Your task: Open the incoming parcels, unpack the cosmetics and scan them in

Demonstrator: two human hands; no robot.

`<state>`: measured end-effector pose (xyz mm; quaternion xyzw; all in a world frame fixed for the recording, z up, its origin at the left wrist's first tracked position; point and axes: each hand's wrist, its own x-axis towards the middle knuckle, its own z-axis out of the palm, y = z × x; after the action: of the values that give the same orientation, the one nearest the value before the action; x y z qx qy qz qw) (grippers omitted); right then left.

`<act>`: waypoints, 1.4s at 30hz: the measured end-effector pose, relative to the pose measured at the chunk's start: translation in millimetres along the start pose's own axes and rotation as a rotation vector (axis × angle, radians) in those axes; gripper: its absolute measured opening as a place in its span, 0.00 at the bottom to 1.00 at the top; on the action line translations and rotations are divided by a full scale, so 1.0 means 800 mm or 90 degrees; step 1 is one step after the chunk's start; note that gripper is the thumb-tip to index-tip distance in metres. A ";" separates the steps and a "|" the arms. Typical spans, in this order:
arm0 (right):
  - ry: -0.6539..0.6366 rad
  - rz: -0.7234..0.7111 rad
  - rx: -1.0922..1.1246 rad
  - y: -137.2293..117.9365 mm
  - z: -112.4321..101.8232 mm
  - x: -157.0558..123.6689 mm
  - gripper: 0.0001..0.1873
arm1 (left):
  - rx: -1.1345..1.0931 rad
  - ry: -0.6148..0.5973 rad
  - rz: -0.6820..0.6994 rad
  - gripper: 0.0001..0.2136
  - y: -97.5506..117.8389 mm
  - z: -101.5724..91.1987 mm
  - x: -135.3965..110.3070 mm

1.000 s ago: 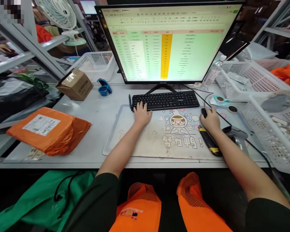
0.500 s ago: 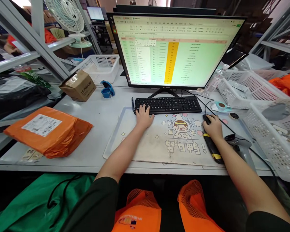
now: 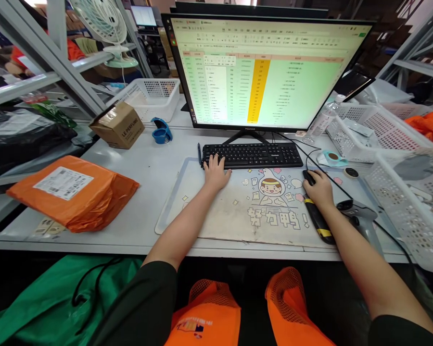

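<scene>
My left hand (image 3: 216,174) lies with fingers spread on the left end of the black keyboard (image 3: 260,154). Under my right hand (image 3: 320,189) is a black computer mouse (image 3: 309,178), its front end showing past the fingers. Both the mouse and my left wrist are over a pale desk mat (image 3: 223,221) with a cartoon print. A lit monitor (image 3: 274,91) behind the keyboard shows a spreadsheet with a small pop-up list. Close below my right wrist lies a black and yellow tool handle (image 3: 317,218); a grey scanner-like device (image 3: 359,214) is partly hidden by my right forearm.
To the left are an orange parcel (image 3: 74,192), a cardboard box (image 3: 118,125) and a blue tape dispenser (image 3: 161,131). White baskets (image 3: 386,122) and a plastic bottle (image 3: 324,117) stand at the right. A pen (image 3: 199,153) sits beside the keyboard. A fan (image 3: 103,24) is on the left rack.
The view has shifted very slightly. Both hands keep their places on the keyboard and mouse, and the screen's pop-up list remains displayed.
</scene>
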<state>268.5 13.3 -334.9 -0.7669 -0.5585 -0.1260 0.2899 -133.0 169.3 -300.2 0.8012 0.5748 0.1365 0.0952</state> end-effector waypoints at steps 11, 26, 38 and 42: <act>0.042 -0.026 0.033 0.013 0.014 0.000 0.27 | 0.006 0.009 -0.015 0.33 0.003 -0.002 -0.002; 0.071 -0.039 0.021 0.029 0.024 -0.001 0.28 | 0.019 0.022 -0.012 0.32 -0.001 0.003 -0.001; 0.086 -0.066 0.020 0.039 0.032 0.003 0.30 | 0.003 0.004 -0.011 0.32 -0.003 0.001 -0.003; 0.082 -0.065 0.015 0.039 0.033 0.004 0.31 | 0.000 0.005 -0.009 0.32 -0.003 0.004 -0.002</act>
<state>295.2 24.5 -363.7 -0.7243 -0.5786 -0.1828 0.3275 -135.0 168.5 -303.9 0.7967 0.5806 0.1390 0.0943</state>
